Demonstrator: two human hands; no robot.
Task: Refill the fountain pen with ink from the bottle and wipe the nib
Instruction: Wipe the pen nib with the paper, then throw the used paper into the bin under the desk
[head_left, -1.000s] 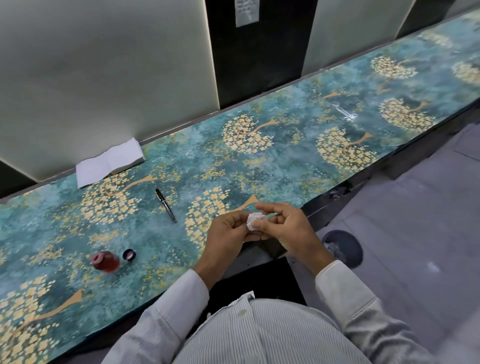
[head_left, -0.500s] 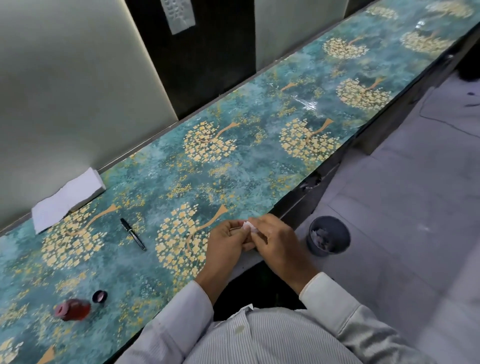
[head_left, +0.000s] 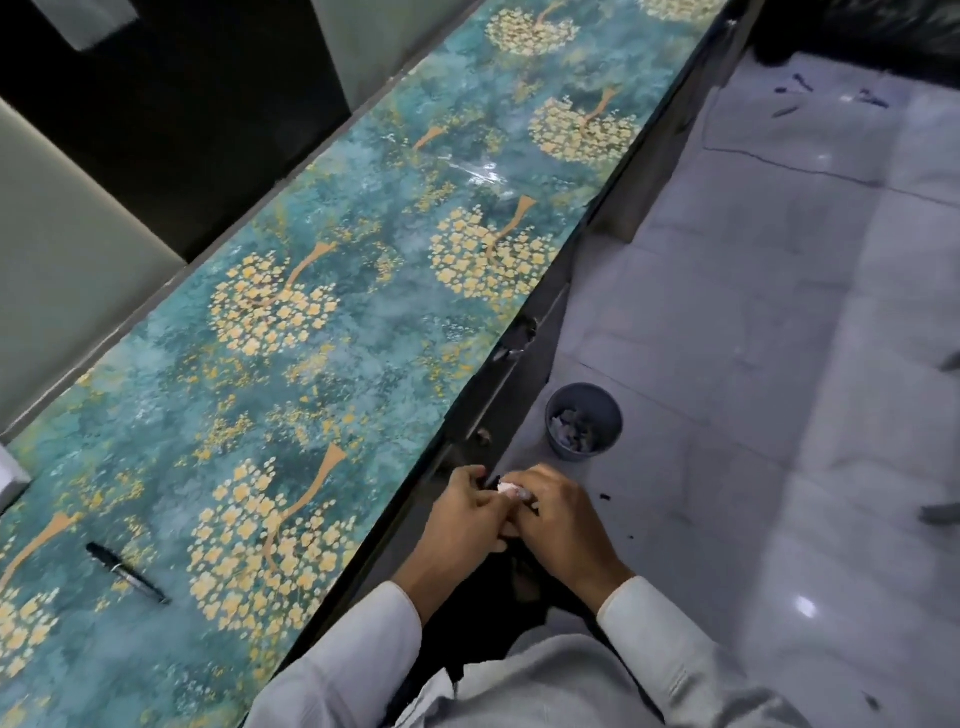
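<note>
My left hand (head_left: 462, 525) and my right hand (head_left: 561, 530) meet just past the table's front edge, above the floor. Pinched in my right fingers is a small crumpled white tissue (head_left: 509, 488), pressed against a short dark pen part whose tip shows at my left fingertips; the rest of it is hidden by my fingers. A black pen piece (head_left: 127, 571) lies alone on the teal flowered table (head_left: 311, 364) at the lower left. The ink bottle is out of view.
A grey waste bin (head_left: 584, 421) with scraps inside stands on the tiled floor just beyond my hands. A corner of a white tissue stack (head_left: 8, 475) shows at the left edge. Dark bits lie scattered on the floor.
The view has swung right and down. My hands, still together on the tissue, have shifted from above the table edge to over the floor near the bin. The ink bottle and its cap have left the view.
</note>
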